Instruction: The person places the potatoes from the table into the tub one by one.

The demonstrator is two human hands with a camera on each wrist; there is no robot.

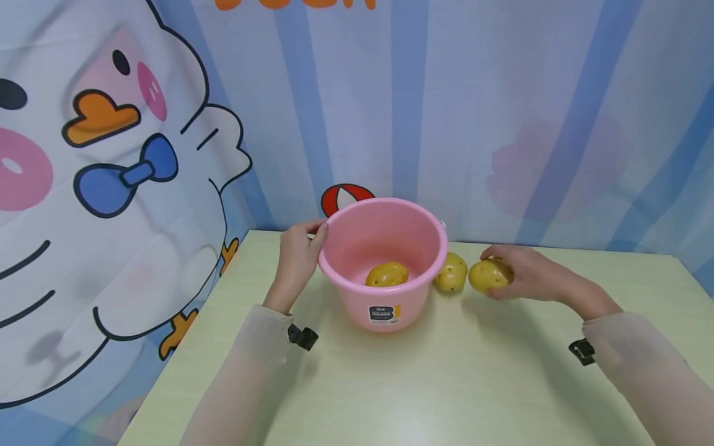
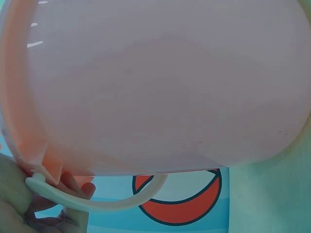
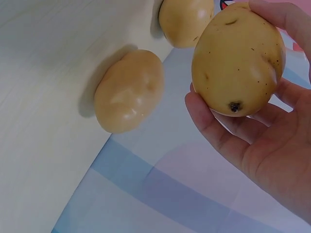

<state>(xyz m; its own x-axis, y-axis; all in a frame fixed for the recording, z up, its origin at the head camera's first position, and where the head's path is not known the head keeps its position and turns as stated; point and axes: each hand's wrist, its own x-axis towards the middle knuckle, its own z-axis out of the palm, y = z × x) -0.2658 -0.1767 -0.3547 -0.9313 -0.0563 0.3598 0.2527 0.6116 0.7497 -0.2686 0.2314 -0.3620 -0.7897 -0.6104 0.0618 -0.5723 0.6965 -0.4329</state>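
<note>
A pink bucket (image 1: 385,310) stands upright on the table, with one yellow potato (image 1: 387,274) showing inside. My left hand (image 1: 298,257) grips the bucket's left rim; in the left wrist view its fingers (image 2: 73,213) are curled near where the white handle (image 2: 104,205) joins. My right hand (image 1: 527,272) holds another potato (image 1: 489,275) between thumb and fingers, to the right of the bucket. The right wrist view shows this potato (image 3: 238,63) with a dark spot at its end. Beside the bucket lies a further potato (image 1: 450,273).
In the right wrist view two potatoes lie on the table, one near the table's edge (image 3: 129,92) and one at the top (image 3: 186,22). A printed cloth backdrop (image 1: 463,111) hangs behind the table (image 1: 379,384), with a cartoon bird (image 1: 111,266) at left.
</note>
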